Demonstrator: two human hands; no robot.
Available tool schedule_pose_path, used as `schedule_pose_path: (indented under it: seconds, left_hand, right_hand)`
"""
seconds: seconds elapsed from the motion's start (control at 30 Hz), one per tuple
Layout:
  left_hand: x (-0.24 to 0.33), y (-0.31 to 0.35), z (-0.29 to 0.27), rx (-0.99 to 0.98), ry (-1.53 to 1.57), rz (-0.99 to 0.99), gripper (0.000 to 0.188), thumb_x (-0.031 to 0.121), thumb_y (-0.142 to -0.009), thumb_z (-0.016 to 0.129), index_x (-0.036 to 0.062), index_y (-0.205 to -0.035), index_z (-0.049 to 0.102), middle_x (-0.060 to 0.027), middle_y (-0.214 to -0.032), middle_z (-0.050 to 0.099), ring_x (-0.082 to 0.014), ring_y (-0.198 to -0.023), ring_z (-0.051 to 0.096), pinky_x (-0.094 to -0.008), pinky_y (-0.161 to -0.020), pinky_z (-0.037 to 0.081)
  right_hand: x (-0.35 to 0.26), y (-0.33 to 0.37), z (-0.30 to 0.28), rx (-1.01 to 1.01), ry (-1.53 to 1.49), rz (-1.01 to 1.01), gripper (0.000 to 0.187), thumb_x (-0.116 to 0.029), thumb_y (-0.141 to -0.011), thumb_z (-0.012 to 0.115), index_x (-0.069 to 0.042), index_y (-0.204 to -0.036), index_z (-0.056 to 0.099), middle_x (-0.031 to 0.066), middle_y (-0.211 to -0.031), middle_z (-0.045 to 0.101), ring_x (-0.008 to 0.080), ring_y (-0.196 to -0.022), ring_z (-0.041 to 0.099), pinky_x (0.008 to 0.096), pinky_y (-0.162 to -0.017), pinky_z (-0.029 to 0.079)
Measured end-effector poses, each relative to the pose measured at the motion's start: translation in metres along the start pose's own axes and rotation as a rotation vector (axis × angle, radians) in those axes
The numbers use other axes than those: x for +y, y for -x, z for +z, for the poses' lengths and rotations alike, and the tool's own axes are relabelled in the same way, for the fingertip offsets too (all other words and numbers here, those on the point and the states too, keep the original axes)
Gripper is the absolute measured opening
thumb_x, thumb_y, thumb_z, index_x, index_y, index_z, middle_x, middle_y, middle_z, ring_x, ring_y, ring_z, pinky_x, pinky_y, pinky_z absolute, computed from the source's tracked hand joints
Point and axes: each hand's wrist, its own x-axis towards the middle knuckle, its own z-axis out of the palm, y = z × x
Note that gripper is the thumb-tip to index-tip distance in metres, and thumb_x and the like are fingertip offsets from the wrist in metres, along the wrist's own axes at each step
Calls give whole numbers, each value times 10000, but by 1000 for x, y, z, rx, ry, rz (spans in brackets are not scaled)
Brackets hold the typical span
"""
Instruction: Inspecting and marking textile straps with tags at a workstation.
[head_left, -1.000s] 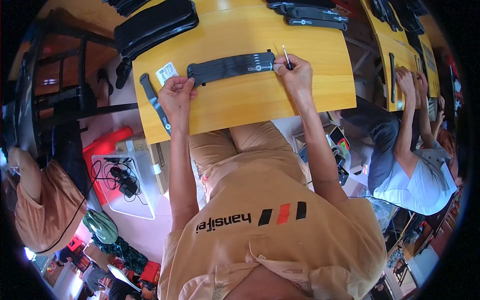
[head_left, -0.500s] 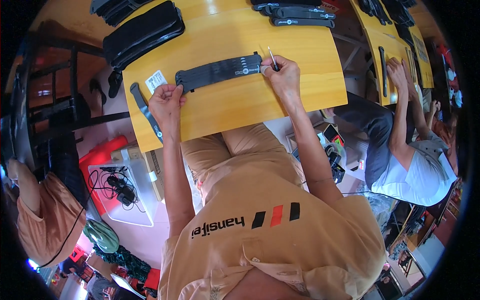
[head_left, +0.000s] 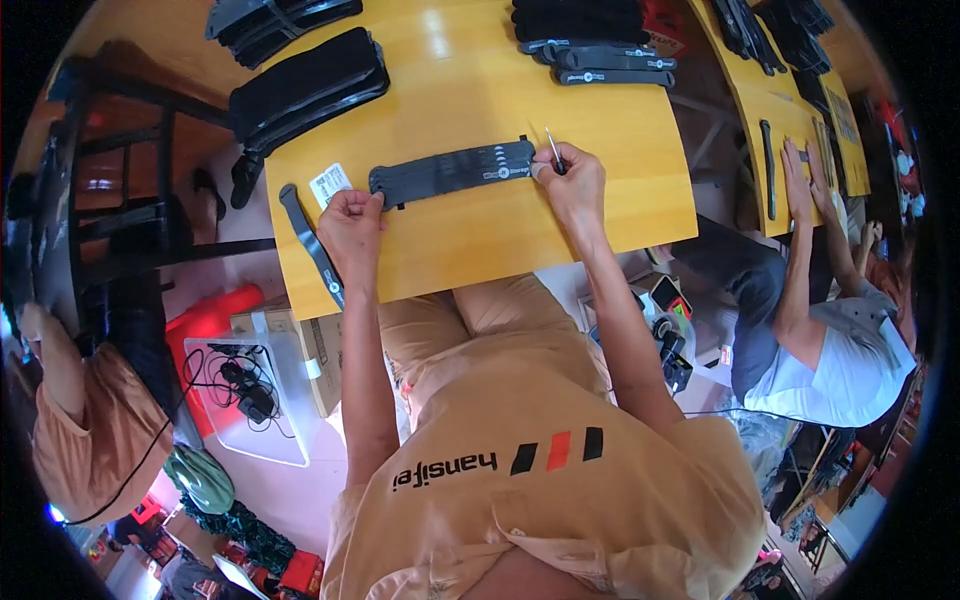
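Observation:
A fanned stack of black straps (head_left: pixel 450 177) with pale print at its right end lies across the yellow table. The fingers of my left hand (head_left: pixel 352 228) pinch the stack's left end. At the other end, my right hand (head_left: pixel 577 190) is closed around a slim pointed tool (head_left: pixel 554 150) with a dark handle and a light tip aimed away from me. Its thumb and finger also touch the straps' right end. Beside my left hand lie a white printed label (head_left: pixel 328 183) and a single black strap (head_left: pixel 312 245).
Black strap piles stand at the table's far left (head_left: pixel 310 90) and far right (head_left: pixel 610 60). On the right, a co-worker's hands (head_left: pixel 802 180) rest on another table. Below on the left is a clear plastic bin (head_left: pixel 250 400) holding cables.
The view has shifted slightly, so the table and straps appear lower and further right. My hands keep the same hold. The co-worker's hands on the right now lie flatter and side by side.

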Motion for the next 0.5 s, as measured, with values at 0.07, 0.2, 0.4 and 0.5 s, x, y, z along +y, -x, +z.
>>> schedule_pose_path:
  seconds: [0.07,0.2,0.4,0.5]
  left_hand:
    - [-2,0,1,12,-19,20,120,70,-720,665,-13,-714,578,-44,-552,566,-82,-462,520,-216,-442,402]
    - [-6,-3,4,59,-88,60,132,84,-705,678,-1,-691,578,-48,-544,561,-105,-463,524,-240,-449,400]
    - [0,-3,4,54,-83,52,127,72,-712,666,5,-741,562,-50,-556,560,-119,-471,534,-251,-442,410]
    - [0,-5,5,37,-116,26,128,65,-727,648,1,-775,548,-48,-560,550,-116,-472,527,-257,-437,416]
  right_hand:
    - [-1,0,1,9,-8,-1,48,-25,-677,600,0,-711,621,41,-517,531,89,-477,474,244,-480,396]
    - [-1,0,2,24,17,-37,45,-22,-677,594,2,-709,614,51,-523,537,95,-479,483,250,-482,399]
    - [2,-3,2,42,26,-64,28,-28,-665,590,-3,-677,593,58,-515,528,105,-473,483,258,-480,399]
    - [3,-4,2,30,27,-51,25,-32,-664,584,-8,-667,586,52,-506,515,102,-465,470,257,-471,390]
